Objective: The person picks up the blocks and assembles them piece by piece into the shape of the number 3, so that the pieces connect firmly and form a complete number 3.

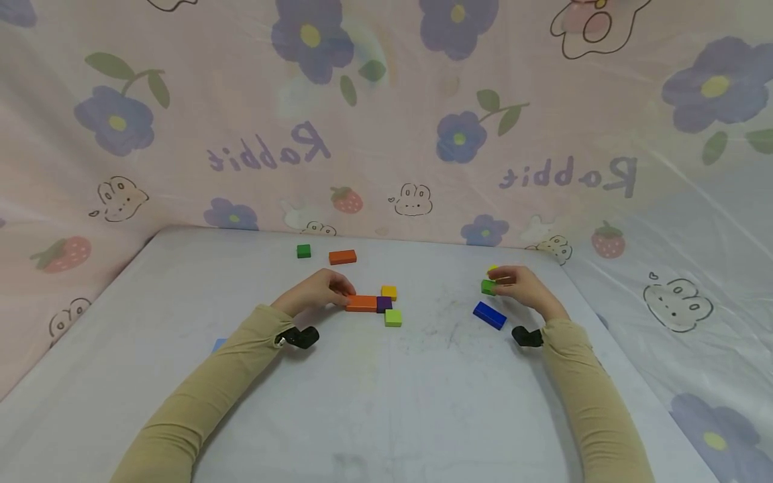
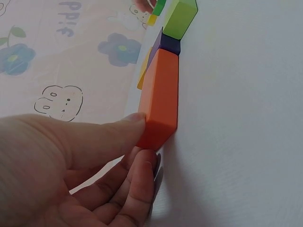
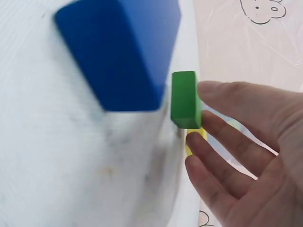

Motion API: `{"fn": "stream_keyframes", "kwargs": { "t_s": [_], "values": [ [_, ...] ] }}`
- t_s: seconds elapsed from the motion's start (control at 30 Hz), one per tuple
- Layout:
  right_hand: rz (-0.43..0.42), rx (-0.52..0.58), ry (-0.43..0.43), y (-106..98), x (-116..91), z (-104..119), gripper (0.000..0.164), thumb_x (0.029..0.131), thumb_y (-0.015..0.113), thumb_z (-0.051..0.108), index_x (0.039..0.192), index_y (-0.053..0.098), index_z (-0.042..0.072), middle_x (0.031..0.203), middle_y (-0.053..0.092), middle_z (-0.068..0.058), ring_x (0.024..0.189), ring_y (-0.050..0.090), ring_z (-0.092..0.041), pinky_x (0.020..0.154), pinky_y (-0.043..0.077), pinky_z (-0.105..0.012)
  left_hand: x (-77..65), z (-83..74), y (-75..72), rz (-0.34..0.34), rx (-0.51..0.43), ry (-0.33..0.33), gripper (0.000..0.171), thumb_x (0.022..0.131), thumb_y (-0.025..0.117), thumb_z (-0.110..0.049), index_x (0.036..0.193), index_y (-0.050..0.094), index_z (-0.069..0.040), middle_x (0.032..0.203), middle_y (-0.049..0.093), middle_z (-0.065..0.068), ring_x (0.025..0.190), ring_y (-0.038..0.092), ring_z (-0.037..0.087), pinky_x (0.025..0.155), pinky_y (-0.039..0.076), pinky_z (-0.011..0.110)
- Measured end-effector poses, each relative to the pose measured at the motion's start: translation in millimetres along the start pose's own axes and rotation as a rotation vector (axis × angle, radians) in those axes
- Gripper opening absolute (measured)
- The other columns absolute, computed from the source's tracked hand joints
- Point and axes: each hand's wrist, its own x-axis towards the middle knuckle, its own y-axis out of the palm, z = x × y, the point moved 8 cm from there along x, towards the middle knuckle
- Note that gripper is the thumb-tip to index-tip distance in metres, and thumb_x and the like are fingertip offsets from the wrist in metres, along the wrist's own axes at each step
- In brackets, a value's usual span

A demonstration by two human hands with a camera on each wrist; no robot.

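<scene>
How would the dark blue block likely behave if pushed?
The dark blue block would probably slide rather than roll, given its flat faces. It looks rigid, its edges straight. Lying on a long side on the white tabletop, it seems unlikely to tip.

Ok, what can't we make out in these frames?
- Pale blue block, head view: mostly hidden behind the left sleeve.
- Yellow block by the right hand, head view: mostly covered by that hand and the green block.
- Right hand's contact with the green block, right wrist view: thumb overlaps its edge, so touch is unclear.
- Dark blue block, right wrist view: cut off by the top edge.
</scene>
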Motion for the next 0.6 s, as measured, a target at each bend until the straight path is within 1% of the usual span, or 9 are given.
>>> {"fn": "stream_keyframes", "kwargs": {
  "t_s": [0.17, 0.6],
  "values": [
    [-0.001, -0.022, 0.008, 2.7, 1.7, -5.4, 0.044, 0.088, 0.066, 0.005, 0.128, 0.053, -0.008, 0.127, 0.053, -0.027, 0.116, 0.051, -0.043, 0.095, 0.042, -0.051, -0.4, -0.6, -0.3, -0.001, -0.002, -0.001, 0.019, 0.087, 0.070, -0.010, 0.105, 0.069, -0.007, 0.097, 0.064, 0.004, 0.087, 0.055, 0.020, 0.079, 0.047, 0.030],
    [-0.009, -0.060, 0.008, 6.9, -0.4, -1.4, 0.045, 0.086, 0.066, -0.002, 0.128, 0.052, -0.009, 0.126, 0.053, -0.029, 0.115, 0.050, -0.044, 0.095, 0.040, -0.053, -2.3, -1.8, -0.3, -0.002, 0.002, -0.011, 0.019, 0.087, 0.070, -0.011, 0.106, 0.069, -0.007, 0.098, 0.064, 0.004, 0.087, 0.055, 0.020, 0.081, 0.047, 0.031]
  ]
}}
